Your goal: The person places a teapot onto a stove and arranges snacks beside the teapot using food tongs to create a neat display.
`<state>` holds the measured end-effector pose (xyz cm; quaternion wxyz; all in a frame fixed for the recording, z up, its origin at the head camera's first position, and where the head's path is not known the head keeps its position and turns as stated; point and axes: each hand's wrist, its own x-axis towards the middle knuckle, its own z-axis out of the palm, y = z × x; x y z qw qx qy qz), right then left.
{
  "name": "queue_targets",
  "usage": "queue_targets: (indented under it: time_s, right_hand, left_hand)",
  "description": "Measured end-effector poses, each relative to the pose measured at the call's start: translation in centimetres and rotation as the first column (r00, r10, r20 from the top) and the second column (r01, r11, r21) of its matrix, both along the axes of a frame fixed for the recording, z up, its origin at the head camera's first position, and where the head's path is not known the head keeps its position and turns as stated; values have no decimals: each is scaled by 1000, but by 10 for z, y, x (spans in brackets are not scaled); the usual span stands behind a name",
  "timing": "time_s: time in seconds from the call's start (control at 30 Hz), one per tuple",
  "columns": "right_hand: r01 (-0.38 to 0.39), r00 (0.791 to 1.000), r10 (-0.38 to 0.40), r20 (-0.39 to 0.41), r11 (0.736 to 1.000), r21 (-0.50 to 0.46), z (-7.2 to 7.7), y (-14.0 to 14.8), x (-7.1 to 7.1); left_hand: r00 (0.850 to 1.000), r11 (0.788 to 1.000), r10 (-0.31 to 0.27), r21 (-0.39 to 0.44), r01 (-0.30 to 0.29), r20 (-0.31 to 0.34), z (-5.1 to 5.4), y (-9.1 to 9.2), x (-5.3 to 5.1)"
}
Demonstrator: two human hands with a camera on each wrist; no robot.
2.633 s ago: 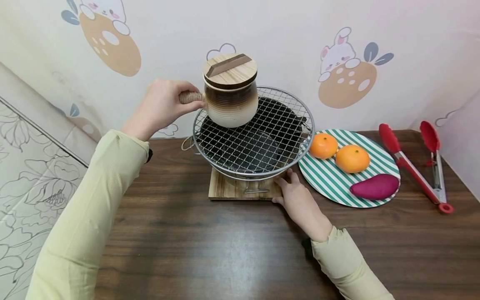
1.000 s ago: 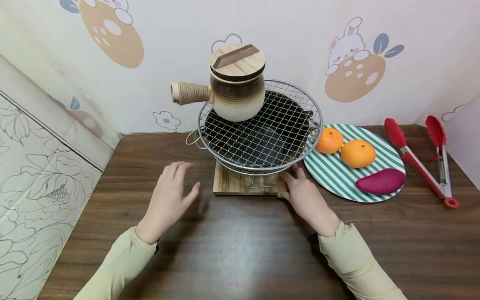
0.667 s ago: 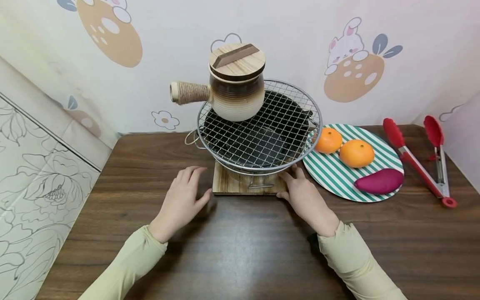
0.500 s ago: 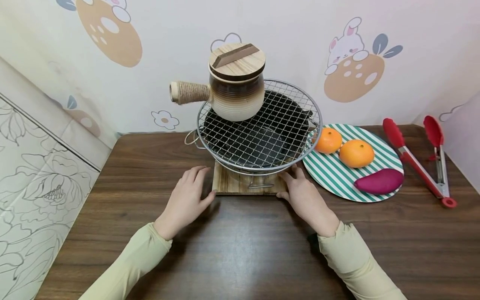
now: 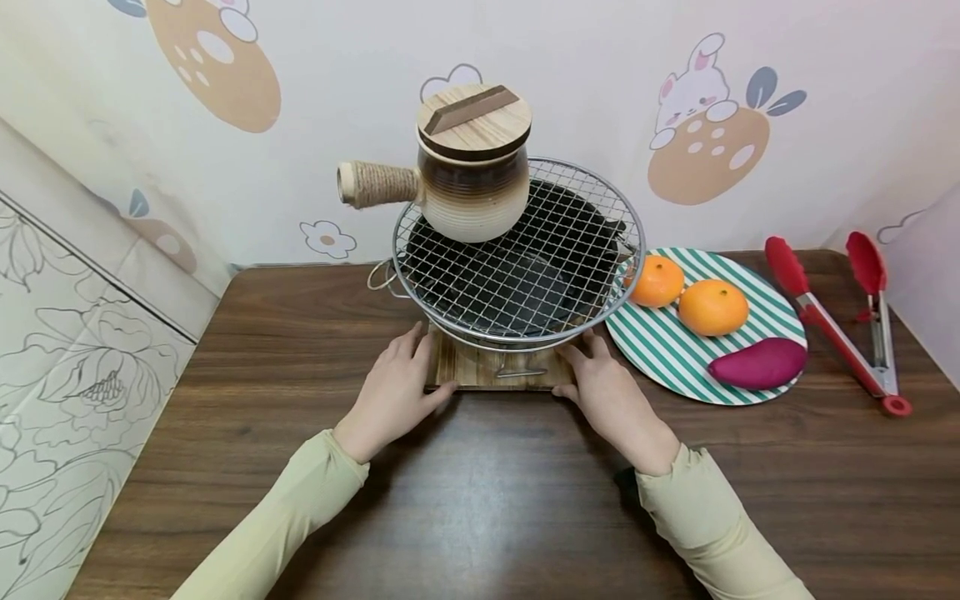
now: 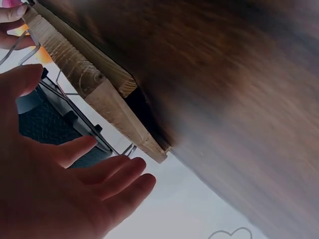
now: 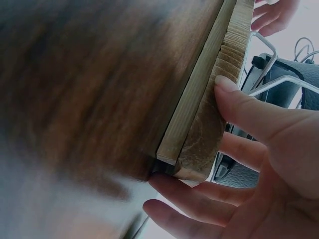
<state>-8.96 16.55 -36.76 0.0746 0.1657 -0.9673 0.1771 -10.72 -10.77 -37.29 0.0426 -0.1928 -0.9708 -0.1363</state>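
In the head view, taking 12 o'clock as away from the person, the wooden board (image 5: 476, 367) lies on the bench (image 5: 480, 483) under a black grill (image 5: 525, 287) topped by a wire rack (image 5: 592, 308). From the rack's middle, a brown-and-cream pot (image 5: 474, 196) stands upright at 11 o'clock, its wooden lid (image 5: 498, 129) on and its cord-wrapped handle (image 5: 382, 185) pointing to 9. The left hand (image 5: 395, 387) is at the board's 8 o'clock corner, and the right hand (image 5: 609, 400) is at its 4 o'clock corner, thumb and fingers around it. Between 3 and 4 sits a striped plate (image 5: 660, 354) with two oranges (image 5: 713, 307) and, at the plate's own 4 o'clock, a purple sweet potato (image 5: 759, 363); red-tipped tongs (image 5: 843, 342) lie beyond at 3. In the left wrist view, the left hand comes in from 8 o'clock with fingers spread beside the board's corner; contact cannot be told. In the right wrist view, the right hand enters from 4 o'clock and grips the board's corner, thumb tip pressed on the edge; the left hand's fingers show at 1 o'clock.
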Motion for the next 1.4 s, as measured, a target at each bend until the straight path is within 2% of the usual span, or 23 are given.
queue_targets:
  time_s: [0.1,0.57,0.9,1.13,1.4]
  right_hand:
    - [1,1000,-1,8,1000,5,0,0,0]
    - [-8,1000,7,23,999,39,3,0,1]
    - [-37,998,33,53,997,71,8,3,1]
    - [-77,991,67,113,994,81,19,10,-1]
    - [9,998,-10,55,999,34,44,30,7]
  left_hand:
    - [1000,1000,3,-9,-3,14,-2,3,-2]
    - [997,999,8,46,-12,80,-5,14,-6]
    - [990,996,27,85,-39,138,-2,18,-7]
    - [992,996,35,73,-44,122,-3,17,-7]
    - [995,998,23,54,-28,94,-2,17,-11]
